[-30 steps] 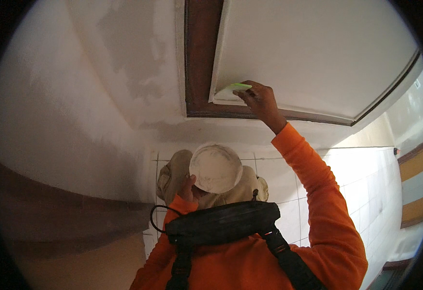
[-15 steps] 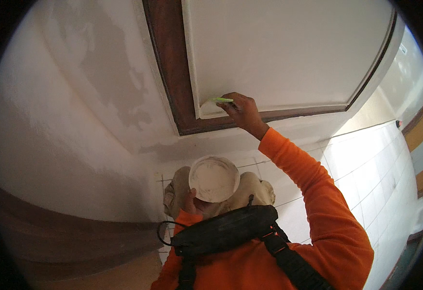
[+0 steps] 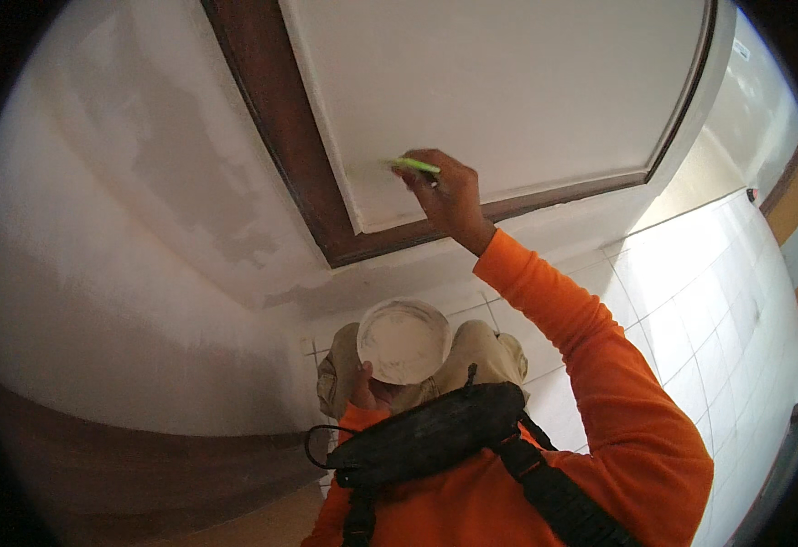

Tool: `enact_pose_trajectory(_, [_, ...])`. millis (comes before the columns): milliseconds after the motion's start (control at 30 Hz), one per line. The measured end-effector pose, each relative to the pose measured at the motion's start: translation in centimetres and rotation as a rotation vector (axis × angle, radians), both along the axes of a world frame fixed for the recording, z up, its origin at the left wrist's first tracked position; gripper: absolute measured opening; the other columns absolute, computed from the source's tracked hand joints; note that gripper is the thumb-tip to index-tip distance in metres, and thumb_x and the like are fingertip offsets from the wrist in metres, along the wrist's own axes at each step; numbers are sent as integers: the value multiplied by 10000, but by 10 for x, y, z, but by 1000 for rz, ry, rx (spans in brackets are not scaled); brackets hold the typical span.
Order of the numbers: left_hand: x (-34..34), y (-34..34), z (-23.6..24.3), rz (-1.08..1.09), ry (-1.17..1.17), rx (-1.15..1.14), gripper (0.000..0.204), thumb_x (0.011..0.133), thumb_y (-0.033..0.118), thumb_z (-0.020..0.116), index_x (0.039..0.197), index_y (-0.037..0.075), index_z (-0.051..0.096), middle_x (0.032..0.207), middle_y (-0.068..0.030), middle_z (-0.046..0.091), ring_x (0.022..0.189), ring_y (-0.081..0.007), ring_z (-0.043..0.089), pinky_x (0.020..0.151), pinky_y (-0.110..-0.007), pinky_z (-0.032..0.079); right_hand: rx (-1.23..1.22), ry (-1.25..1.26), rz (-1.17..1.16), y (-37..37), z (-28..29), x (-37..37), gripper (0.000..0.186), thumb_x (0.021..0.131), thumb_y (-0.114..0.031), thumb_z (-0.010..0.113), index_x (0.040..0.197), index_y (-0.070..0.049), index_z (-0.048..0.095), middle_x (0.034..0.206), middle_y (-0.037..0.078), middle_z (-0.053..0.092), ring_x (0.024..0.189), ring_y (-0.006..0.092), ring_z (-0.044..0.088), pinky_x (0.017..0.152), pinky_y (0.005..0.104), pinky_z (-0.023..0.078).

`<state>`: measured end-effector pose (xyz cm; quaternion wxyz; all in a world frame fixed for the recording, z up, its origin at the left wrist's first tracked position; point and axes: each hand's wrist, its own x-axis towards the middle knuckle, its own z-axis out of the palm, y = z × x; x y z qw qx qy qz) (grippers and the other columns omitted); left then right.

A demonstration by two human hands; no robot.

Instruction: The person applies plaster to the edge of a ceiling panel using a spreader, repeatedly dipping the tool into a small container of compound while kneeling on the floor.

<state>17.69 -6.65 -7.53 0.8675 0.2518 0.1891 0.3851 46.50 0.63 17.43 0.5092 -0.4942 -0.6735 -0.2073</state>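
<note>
My right hand [image 3: 452,193] is closed around a small paintbrush with a bright green handle [image 3: 419,165]. Its blurred tip is at the white panel [image 3: 508,100], near the panel's left edge and above its lower left corner. A dark brown wooden frame [image 3: 276,137] borders the panel. Low in front of me, my left hand [image 3: 365,390] grips the near left rim of a round white tub [image 3: 404,341], thumb on the edge and the other fingers mostly hidden beneath. Pale, paint-like stuff lies inside the tub, which sits over my bent knees.
A white wall with grey patches [image 3: 180,173] rises on the left, above a dark brown band [image 3: 144,456]. White floor tiles [image 3: 682,310] stretch off to the right under bright light. A black pouch with straps [image 3: 431,433] lies across my chest.
My right hand and the brush have moved up the panel, away from its lower left corner. The view has turned slightly. My left hand still holds the tub.
</note>
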Motion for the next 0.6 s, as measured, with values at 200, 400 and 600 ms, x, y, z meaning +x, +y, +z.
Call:
enact_pose_trajectory(200, [-1, -2, -1, -57, 17, -84, 739, 907, 397, 637, 1466, 62, 289, 1371, -222, 480, 1194, -358, 571, 870, -479, 605, 132, 229, -1, -33, 24, 31, 157, 922, -90, 670, 992, 44, 628, 717, 67, 673, 642, 103, 642, 589, 251, 540])
enact_pose_trajectory(400, [5, -2, 5, -32, 9, -73, 748, 898, 384, 651, 1470, 70, 285, 1389, -224, 461, 1220, -355, 549, 933, -482, 584, -126, 510, 86, -28, -126, 47, 239, 967, -187, 631, 1034, 41, 611, 828, 101, 688, 705, 132, 660, 634, 278, 553])
enact_pose_trajectory(600, [-3, 0, 13, -116, 5, -37, 718, 925, 390, 612, 1482, 86, 276, 1445, -179, 425, 1290, -368, 487, 1016, -546, 507, -179, 831, 238, -3, -184, 5, 296, 979, -218, 619, 1095, 53, 625, 970, 136, 701, 861, 181, 686, 777, 317, 567])
